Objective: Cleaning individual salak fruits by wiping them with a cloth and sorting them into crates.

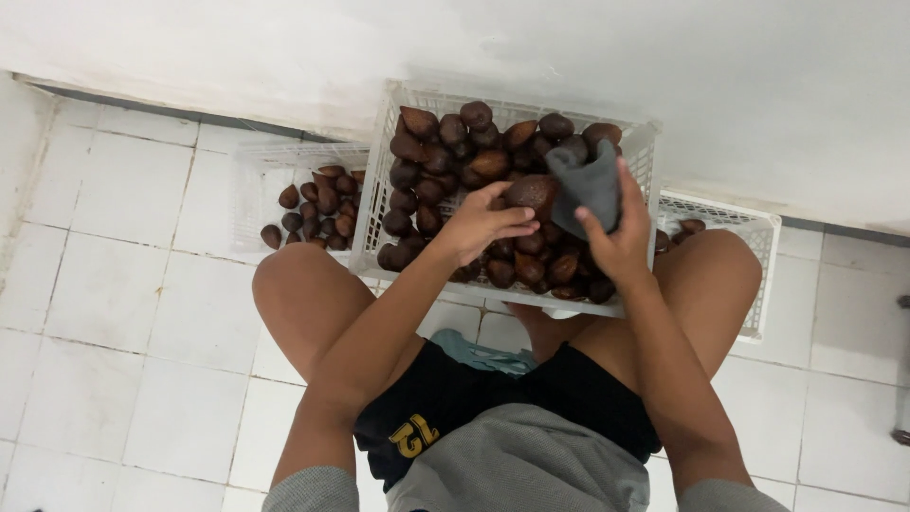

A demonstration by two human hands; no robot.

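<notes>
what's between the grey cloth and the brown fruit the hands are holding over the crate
Nothing visible: the right hand presses the grey cloth against the brown fruit gripped by the left hand.

The person's right knee covers most of the white crate on the right; only a couple of brown fruits peek out at its near corner. The middle crate hides the right end of the left-hand crate. The left hand masks the lower half of the brown fruit in its grip, and the grey cloth screens the fruits behind it. Both elbows run off the bottom edge. At the far right edge, a dark object is cut off, too little showing to tell what it is.
</notes>
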